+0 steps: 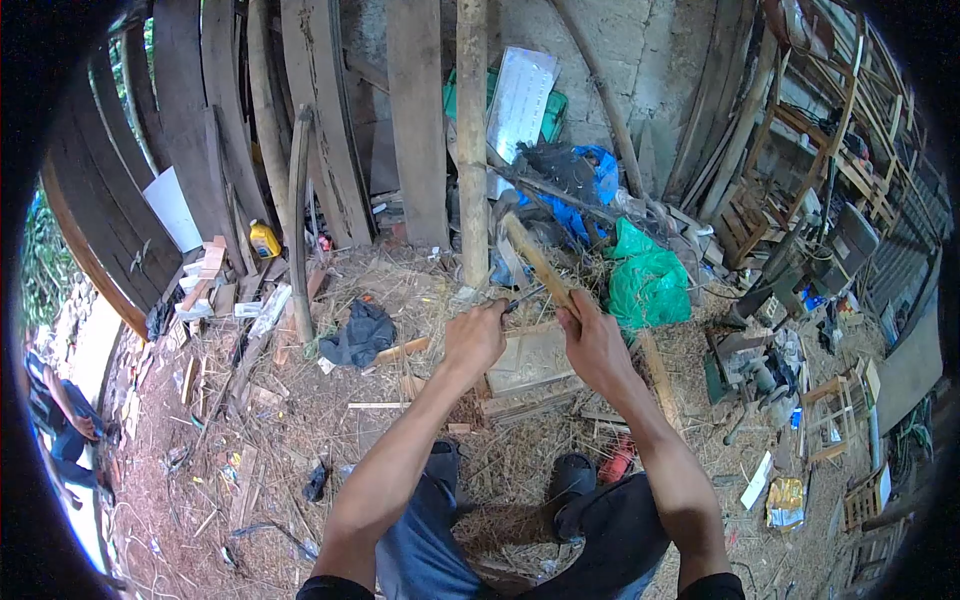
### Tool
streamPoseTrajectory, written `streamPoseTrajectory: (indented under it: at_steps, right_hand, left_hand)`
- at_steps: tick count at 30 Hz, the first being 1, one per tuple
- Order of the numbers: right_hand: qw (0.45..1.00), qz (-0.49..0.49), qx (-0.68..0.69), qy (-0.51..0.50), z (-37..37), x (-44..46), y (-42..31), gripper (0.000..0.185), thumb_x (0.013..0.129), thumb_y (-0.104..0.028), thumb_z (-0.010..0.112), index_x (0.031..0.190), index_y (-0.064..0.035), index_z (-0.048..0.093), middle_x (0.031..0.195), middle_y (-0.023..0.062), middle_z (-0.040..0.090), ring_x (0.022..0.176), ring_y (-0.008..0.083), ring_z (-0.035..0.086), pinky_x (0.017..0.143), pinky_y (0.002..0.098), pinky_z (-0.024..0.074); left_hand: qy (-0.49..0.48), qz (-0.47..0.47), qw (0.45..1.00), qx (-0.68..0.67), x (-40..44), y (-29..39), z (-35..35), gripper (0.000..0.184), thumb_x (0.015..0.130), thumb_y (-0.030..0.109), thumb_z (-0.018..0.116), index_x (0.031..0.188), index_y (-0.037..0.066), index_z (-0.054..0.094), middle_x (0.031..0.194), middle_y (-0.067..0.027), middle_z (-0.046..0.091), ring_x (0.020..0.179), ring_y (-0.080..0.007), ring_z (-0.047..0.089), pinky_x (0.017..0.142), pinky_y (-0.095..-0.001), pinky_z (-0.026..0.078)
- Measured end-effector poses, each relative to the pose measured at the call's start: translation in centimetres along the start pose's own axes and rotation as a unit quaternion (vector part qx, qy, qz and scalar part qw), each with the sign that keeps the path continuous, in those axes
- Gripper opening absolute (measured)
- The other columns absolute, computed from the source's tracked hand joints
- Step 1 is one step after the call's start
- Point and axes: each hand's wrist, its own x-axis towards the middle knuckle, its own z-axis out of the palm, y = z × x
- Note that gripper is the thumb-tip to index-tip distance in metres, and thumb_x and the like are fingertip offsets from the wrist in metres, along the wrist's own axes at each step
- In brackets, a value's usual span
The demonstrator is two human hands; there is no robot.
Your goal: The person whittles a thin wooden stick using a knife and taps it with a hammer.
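Near the middle of the head view, my right hand (590, 330) is closed around the lower end of a light wooden stick (535, 258), which slants up to the left. Just left of it, my left hand (476, 335) is closed on a thin dark object (522, 297) that points toward the stick; what it is cannot be made out. Below and between the hands lies a flat wooden board (530, 362) on the straw-covered ground. Both forearms reach forward above my knees.
An upright wooden post (472, 150) stands just ahead. Right of it lies a green plastic bag (648, 280). A black cloth (360, 335) and a yellow container (265, 240) are on the left. Wooden frames (830, 410) lie at right. Another person (75, 420) is at far left.
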Motion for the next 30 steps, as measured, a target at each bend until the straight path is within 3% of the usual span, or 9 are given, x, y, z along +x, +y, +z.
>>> streamPoseTrajectory:
  at_steps: [6, 8, 12, 18, 22, 24, 25, 27, 30]
  right_hand:
    - [0.999, 0.012, -0.013, -0.039, 2.0, -0.5, 2.1, 0.018, 0.091, -0.021, 0.049, 0.1, -0.0059, 0.046, 0.067, 0.0276, 0.058, 0.067, 0.05, 0.055, 0.059, 0.0578, 0.041]
    - [0.996, 0.02, -0.04, -0.08, 2.4, -0.4, 2.7, 0.018, 0.09, -0.02, 0.05, 0.101, -0.0059, 0.046, 0.066, 0.0273, 0.057, 0.066, 0.0502, 0.055, 0.058, 0.0575, 0.0413]
    - [0.999, 0.026, -0.011, -0.044, 1.1, 0.2, 2.2, 0.017, 0.091, -0.02, 0.047, 0.102, -0.0067, 0.045, 0.067, 0.0271, 0.058, 0.069, 0.0491, 0.056, 0.059, 0.0573, 0.0416]
    - [0.972, 0.199, -0.122, 0.033, 5.8, -0.5, 10.7, 0.031, 0.086, -0.02, 0.051, 0.11, -0.0011, 0.047, 0.081, 0.0269, 0.061, 0.079, 0.0472, 0.059, 0.067, 0.0549, 0.046]
    - [0.962, 0.189, -0.142, -0.138, 7.3, -3.2, 13.6, 0.036, 0.086, -0.018, 0.046, 0.11, 0.0078, 0.047, 0.093, 0.03, 0.06, 0.086, 0.0463, 0.059, 0.074, 0.0537, 0.0461]
    - [0.949, 0.18, -0.166, -0.198, 8.6, -4.9, 13.9, 0.036, 0.086, -0.018, 0.045, 0.108, 0.0097, 0.048, 0.096, 0.0315, 0.059, 0.089, 0.0447, 0.059, 0.076, 0.0529, 0.046]
    - [0.959, 0.145, -0.153, -0.188, 10.9, -6.0, 15.7, 0.043, 0.084, -0.015, 0.045, 0.118, 0.0107, 0.04, 0.106, 0.0345, 0.052, 0.094, 0.0475, 0.055, 0.08, 0.0567, 0.042]
    - [0.94, -0.044, -0.284, -0.184, 19.0, -9.1, 23.0, 0.062, 0.082, -0.011, 0.045, 0.134, 0.0131, 0.022, 0.129, 0.0377, 0.029, 0.113, 0.0524, 0.037, 0.091, 0.0652, 0.0266]
    - [0.95, 0.058, -0.157, -0.263, 19.6, -8.2, 22.6, 0.059, 0.085, -0.014, 0.044, 0.135, 0.0103, 0.024, 0.13, 0.0362, 0.028, 0.117, 0.0519, 0.033, 0.091, 0.0659, 0.0238]
  left_hand:
    - [0.032, 0.008, 0.999, -0.003, -0.3, 0.2, 0.1, 0.027, 0.077, 0.002, 0.053, 0.103, 0.004, 0.062, 0.098, -0.0145, 0.066, 0.078, -0.0345, 0.065, 0.066, -0.045, 0.052]
    - [0.01, 0.021, 1.0, -0.013, -0.2, -0.5, 1.1, 0.033, 0.081, 0.01, 0.053, 0.114, 0.009, 0.059, 0.087, -0.0225, 0.064, 0.079, -0.0388, 0.063, 0.067, -0.0491, 0.049]
    - [0.004, 0.004, 1.0, -0.02, -0.1, 0.1, 1.3, 0.035, 0.081, 0.01, 0.054, 0.116, 0.01, 0.058, 0.089, -0.0237, 0.064, 0.081, -0.0388, 0.063, 0.07, -0.0486, 0.049]
    - [0.057, -0.072, 0.994, -0.066, 0.4, -1.4, 2.8, 0.022, 0.085, 0.013, 0.051, 0.103, 0.002, 0.058, 0.084, -0.0237, 0.064, 0.076, -0.038, 0.064, 0.067, -0.0485, 0.051]
    - [0.078, -0.103, 0.981, -0.145, 1.4, -2.8, 4.5, 0.023, 0.086, 0.018, 0.05, 0.094, -0.002, 0.056, 0.073, -0.0261, 0.061, 0.073, -0.0391, 0.064, 0.066, -0.0465, 0.051]
    - [0.009, -0.159, 0.941, -0.299, 1.3, -3.0, 4.8, 0.036, 0.086, 0.02, 0.057, 0.114, -0.003, 0.054, 0.074, -0.0179, 0.065, 0.067, -0.0263, 0.067, 0.052, -0.037, 0.053]
    - [0.009, -0.16, 0.941, -0.297, 1.1, -2.3, 4.2, 0.036, 0.086, 0.02, 0.057, 0.114, -0.003, 0.054, 0.074, -0.0179, 0.065, 0.067, -0.0263, 0.067, 0.052, -0.037, 0.053]
    - [0.022, -0.211, 0.891, -0.402, 0.8, 0.2, 2.7, 0.02, 0.086, 0.017, 0.059, 0.088, -0.003, 0.055, 0.064, -0.0125, 0.06, 0.059, -0.0202, 0.063, 0.057, -0.0369, 0.052]
    - [0.018, -0.221, 0.833, -0.507, 1.1, -0.4, 5.3, 0.022, 0.085, 0.018, 0.063, 0.085, -0.003, 0.056, 0.065, -0.0076, 0.059, 0.058, -0.0143, 0.062, 0.053, -0.0315, 0.05]
